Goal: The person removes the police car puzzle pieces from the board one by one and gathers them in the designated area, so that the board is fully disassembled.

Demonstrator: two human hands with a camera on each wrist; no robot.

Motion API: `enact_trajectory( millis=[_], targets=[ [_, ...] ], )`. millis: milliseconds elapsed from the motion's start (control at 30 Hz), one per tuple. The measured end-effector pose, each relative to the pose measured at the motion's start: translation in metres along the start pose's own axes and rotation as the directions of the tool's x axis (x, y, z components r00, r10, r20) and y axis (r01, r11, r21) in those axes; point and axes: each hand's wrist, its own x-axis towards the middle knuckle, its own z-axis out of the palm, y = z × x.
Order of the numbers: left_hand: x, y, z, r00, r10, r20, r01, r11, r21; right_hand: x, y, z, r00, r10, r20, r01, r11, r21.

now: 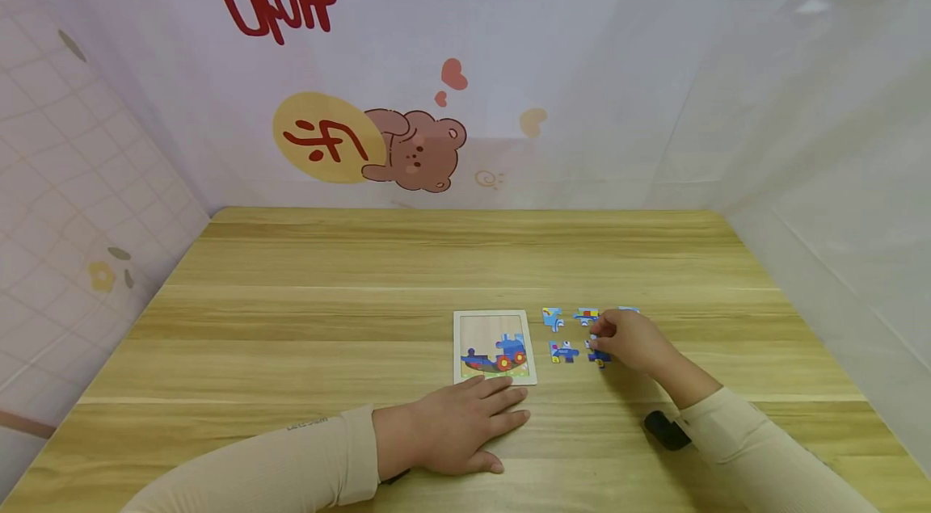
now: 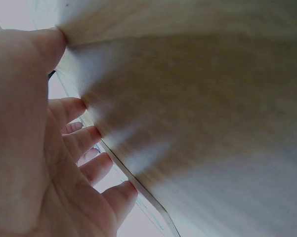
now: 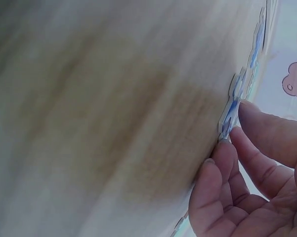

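A square puzzle board (image 1: 457, 335) with a pale rim lies flat on the table. Joined pieces showing a blue train (image 1: 502, 359) fill its lower part; bare wood shows above. My left hand (image 1: 460, 424) is spread palm down, its fingertips at the board's near edge, as the left wrist view also shows. To the right, my right hand (image 1: 634, 342) reaches over the loose pieces, thumb and fingers curled about a blue puzzle piece (image 3: 229, 116) low over the table. Its fingers partly cover that piece in the head view.
Several loose pieces lie right of the board: a light-blue piece (image 1: 552, 318), one with red and yellow (image 1: 586, 314), a blue one (image 1: 562, 351) and another dark-blue one (image 1: 600, 356). A further piece (image 1: 629, 309) peeks out behind the right hand. A curtain (image 1: 582, 52) hangs behind the table.
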Motion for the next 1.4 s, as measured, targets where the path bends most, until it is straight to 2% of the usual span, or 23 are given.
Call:
enact_trajectory(
  millis=[233, 367, 567, 767, 933, 1400],
  targets=[
    [-0.001, 0.0, 0.0, 1.0, 0.002, -0.002, -0.002, 1.0, 0.004, 0.001, 0.0, 0.001, 1.0, 0.01, 0.013, -0.01, 1.0, 0.025],
    [0.0, 0.0, 0.0, 1.0, 0.002, 0.006, -0.002, 1.0, 0.0, 0.002, -0.003, 0.0, 1.0, 0.016, -0.017, -0.015, 0.998, 0.054],
    [0.0, 0.0, 0.0, 1.0, -0.001, 0.001, 0.001, 1.0, 0.004, 0.005, -0.011, -0.001, 0.996, -0.022, -0.09, 0.03, 0.996, 0.086],
    [0.0, 0.0, 0.0, 1.0, -0.003, -0.002, 0.003, 1.0, -0.001, 0.009, -0.024, 0.004, 0.99, -0.068, -0.125, 0.086, 0.986, 0.146],
    [0.0, 0.0, 0.001, 1.0, -0.001, -0.015, 0.001, 1.0, 0.012, 0.012, -0.035, 0.011, 0.991, -0.067, -0.117, 0.091, 0.972, 0.219],
    [0.001, 0.0, -0.002, 1.0, -0.002, 0.0, 0.002, 1.0, 0.015, 0.021, -0.063, 0.024, 0.992, -0.109, -0.065, 0.121, 0.97, 0.212]
  ],
)
